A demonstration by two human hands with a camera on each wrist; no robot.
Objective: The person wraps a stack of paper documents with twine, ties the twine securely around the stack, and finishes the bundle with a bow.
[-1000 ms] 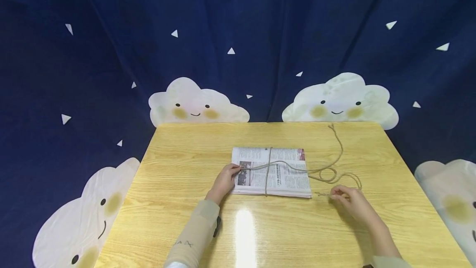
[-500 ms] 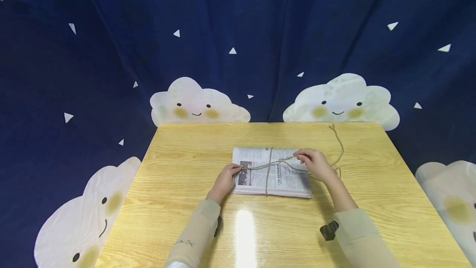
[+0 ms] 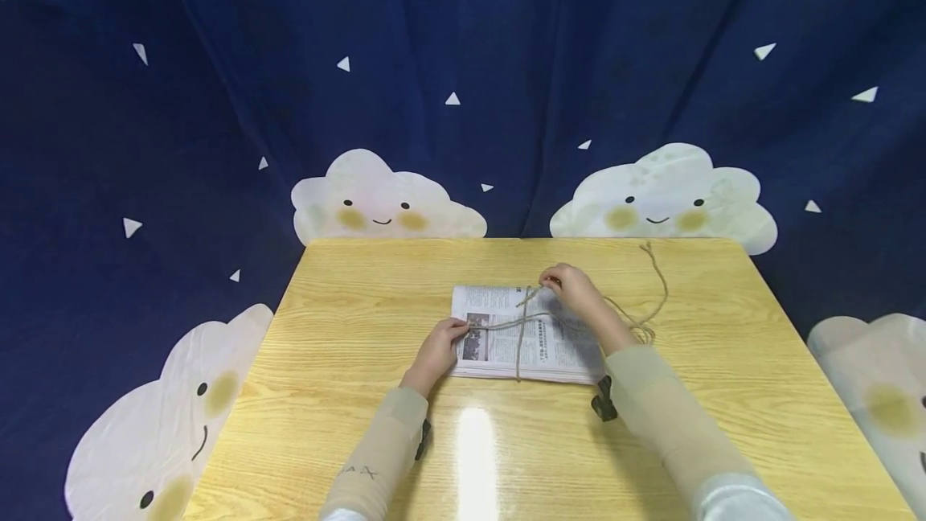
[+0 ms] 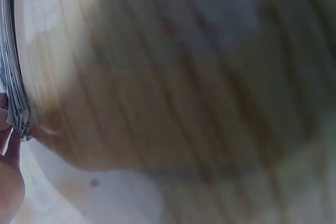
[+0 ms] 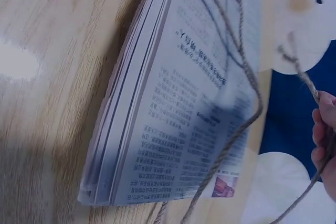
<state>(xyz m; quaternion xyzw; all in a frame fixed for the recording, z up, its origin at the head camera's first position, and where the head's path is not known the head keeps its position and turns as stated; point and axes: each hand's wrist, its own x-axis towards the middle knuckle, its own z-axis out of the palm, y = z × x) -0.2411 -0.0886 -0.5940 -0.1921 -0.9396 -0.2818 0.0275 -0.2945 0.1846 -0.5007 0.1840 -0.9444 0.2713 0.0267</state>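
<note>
With our right hand [image 3: 576,289] we are pinching twine [image 3: 521,338] near the far edge of the newspaper stack [image 3: 542,348]; our left hand [image 3: 436,350] is gripping its left edge. Twine is crossing the stack, which is lying flat on a wooden table [image 3: 723,360] before a navy curtain [image 3: 405,71].

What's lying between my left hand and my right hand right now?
In the head view, part of the newspaper stack lies between your left hand and right hand, with strands of twine across its top.

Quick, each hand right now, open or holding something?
Left hand: closed, gripping the newspaper stack at one edge.
Right hand: closed, pinching the twine near one end.
</note>
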